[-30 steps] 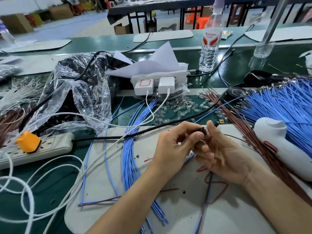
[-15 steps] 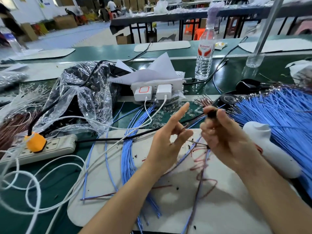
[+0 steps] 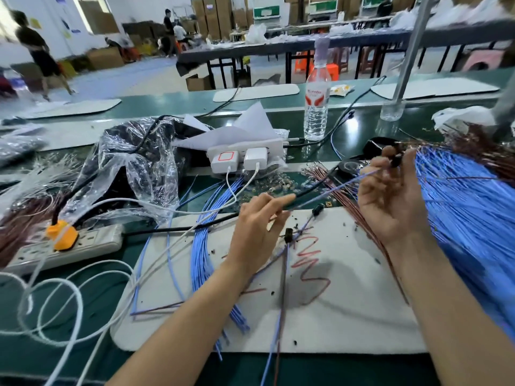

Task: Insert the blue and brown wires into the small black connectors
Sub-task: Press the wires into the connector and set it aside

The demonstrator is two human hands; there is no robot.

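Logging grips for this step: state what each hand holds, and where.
Right hand pinches the small black connector by its body; left hand pinches the blue wire running from it, partway along its length.

A factory assembly hall is seen here: long green workbenches are lined up, cardboard cartons are stacked at the back, blue wires are heaped in bundles.
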